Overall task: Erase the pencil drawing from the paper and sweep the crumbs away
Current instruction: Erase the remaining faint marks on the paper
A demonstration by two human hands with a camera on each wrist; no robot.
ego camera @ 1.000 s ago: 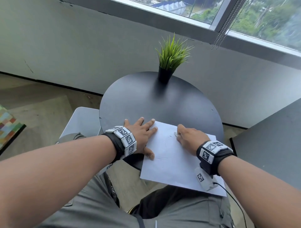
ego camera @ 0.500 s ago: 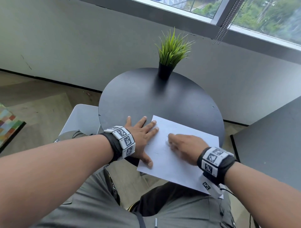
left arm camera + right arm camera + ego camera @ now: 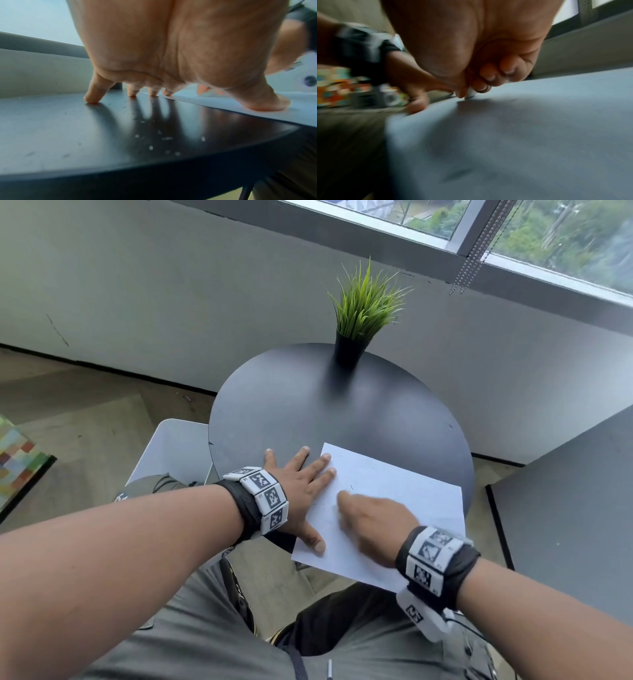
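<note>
Right hand (image 3: pixel 371 520) nearer on paper (image 3: pixel 404 491).

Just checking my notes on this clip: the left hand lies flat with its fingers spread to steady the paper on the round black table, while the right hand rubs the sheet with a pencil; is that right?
Not quite: the right hand pinches a small white eraser, not a pencil, as the right wrist view shows. The rest stands: the left hand lies flat, steadying the paper on the round black table.

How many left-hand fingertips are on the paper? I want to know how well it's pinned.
3: on the left hand, the thumb near the paper's left edge, two fingertips at its far left corner. The other two rest on the table.
</note>
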